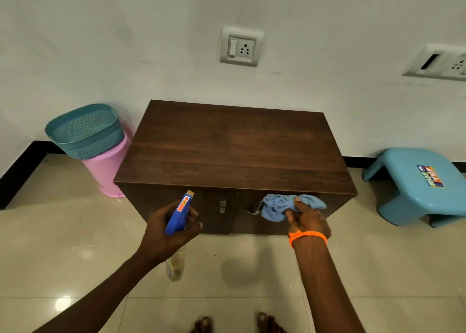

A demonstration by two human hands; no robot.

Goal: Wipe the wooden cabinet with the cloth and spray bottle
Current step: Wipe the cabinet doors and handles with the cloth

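Observation:
A low dark wooden cabinet stands against the white wall, with two front doors and a metal handle. My left hand grips a spray bottle by its blue trigger head, nozzle aimed at the cabinet's front left; the clear bottle body hangs below my wrist. My right hand holds a bunched light blue cloth against the top of the right door, just under the cabinet's front edge. An orange bead bracelet circles my right wrist.
A teal basket sits on an upturned pink bucket left of the cabinet. A light blue plastic stool stands to the right. Wall sockets are above. My bare feet are on the glossy tile floor.

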